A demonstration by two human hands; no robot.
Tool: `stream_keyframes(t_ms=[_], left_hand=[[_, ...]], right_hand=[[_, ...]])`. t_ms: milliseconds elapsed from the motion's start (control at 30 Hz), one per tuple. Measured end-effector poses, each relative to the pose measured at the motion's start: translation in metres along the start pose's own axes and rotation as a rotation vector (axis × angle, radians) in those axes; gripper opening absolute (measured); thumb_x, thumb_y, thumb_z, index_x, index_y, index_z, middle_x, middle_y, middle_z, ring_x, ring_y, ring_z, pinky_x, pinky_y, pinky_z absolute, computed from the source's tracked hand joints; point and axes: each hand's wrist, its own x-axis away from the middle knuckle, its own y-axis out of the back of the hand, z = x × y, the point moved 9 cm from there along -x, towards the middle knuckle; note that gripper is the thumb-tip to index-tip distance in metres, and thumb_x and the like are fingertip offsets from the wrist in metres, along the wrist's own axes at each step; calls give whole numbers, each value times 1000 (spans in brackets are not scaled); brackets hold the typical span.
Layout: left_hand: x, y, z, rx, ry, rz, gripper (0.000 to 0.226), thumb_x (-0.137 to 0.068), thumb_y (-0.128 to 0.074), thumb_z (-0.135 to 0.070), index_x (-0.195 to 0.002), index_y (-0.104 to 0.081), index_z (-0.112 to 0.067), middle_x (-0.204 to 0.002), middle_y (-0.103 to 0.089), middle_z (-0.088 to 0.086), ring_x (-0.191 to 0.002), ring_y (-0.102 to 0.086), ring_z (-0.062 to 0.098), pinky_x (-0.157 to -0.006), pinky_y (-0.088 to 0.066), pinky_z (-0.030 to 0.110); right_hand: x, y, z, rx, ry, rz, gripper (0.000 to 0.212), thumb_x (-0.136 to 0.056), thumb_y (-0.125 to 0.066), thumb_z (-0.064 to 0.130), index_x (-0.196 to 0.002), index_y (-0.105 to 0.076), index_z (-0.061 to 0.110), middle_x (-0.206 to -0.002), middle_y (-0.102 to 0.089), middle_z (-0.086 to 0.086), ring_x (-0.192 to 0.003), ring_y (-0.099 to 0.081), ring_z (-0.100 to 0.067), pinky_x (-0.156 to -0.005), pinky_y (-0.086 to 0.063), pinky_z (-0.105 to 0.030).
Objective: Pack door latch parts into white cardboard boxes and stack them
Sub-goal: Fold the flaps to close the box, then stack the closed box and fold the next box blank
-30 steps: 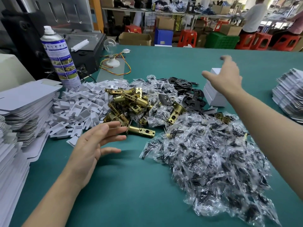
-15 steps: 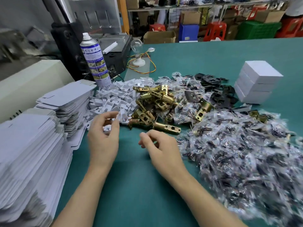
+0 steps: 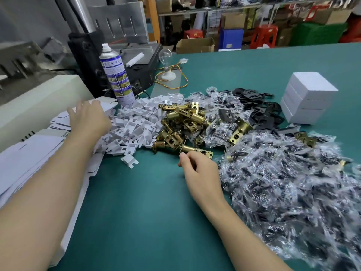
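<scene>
Rested left hand (image 3: pixel 88 118), fingers spread and relaxed, on flat blanks (image 3: pixel 58 122). Held right hand (image 3: pixel 201 173) loosely curled, empty (thumb just short of brass latch (image 3: pixel 197 152)). Had latch pile (image 3: pixel 181 122) just beyond, stacked boxes (image 3: pixel 306 98) well off right.

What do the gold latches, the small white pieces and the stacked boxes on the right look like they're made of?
Gold latches: metal, likely brass-plated, judging by shiny yellow glints. Small white pieces: probably moulded plastic, matte, identical notched shapes; foam cannot be ruled out. Stacked boxes: white cardboard, matte, with crisp folded edges.
</scene>
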Motion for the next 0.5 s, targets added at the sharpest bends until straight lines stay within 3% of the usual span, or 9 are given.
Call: stream_keyframes(t_ms=[67, 167, 267, 500], left_hand=[[-3, -8, 10, 10, 22, 62, 49, -100, -58, -9, -147, -50, -7, -147, -53, 26, -139, -45, 42, -112, -36, 50], [-1, -7, 19, 6, 26, 28, 50, -98, -54, 0, -146, -54, -15, -140, -58, 25, -128, -55, 45, -97, -46, 49], [-1, -3, 23, 1, 19, -19, 54, -96, -55, 4, -144, -59, -21, -136, -63, 22, -125, -57, 45, -95, -47, 47], [3, 11, 22, 23, -23, -112, 41, -96, -60, 1, -127, -71, -23, -124, -72, 15, -117, -63, 41, -87, -48, 42]], right_hand=[[-1, 0, -1, 30, -3, 6, 36, -105, -53, 37, -76, -63, 20, -68, -56, 8, -71, -52, -10, -63, -38, -32], [-1, 0, -1, 118, 2, -1, 36, -106, -51, 39, -73, -57, 24, -69, -53, 10, -70, -49, -7, -62, -36, -33], [-3, 7, -5, 149, -20, -59, 36, -104, -52, 39, -74, -58, 22, -68, -55, 9, -71, -51, -10, -62, -39, -36], [-5, 17, -9, 63, -17, -95, 33, -105, -52, 34, -74, -58, 23, -62, -47, 8, -59, -39, -8, -54, -24, -26]])
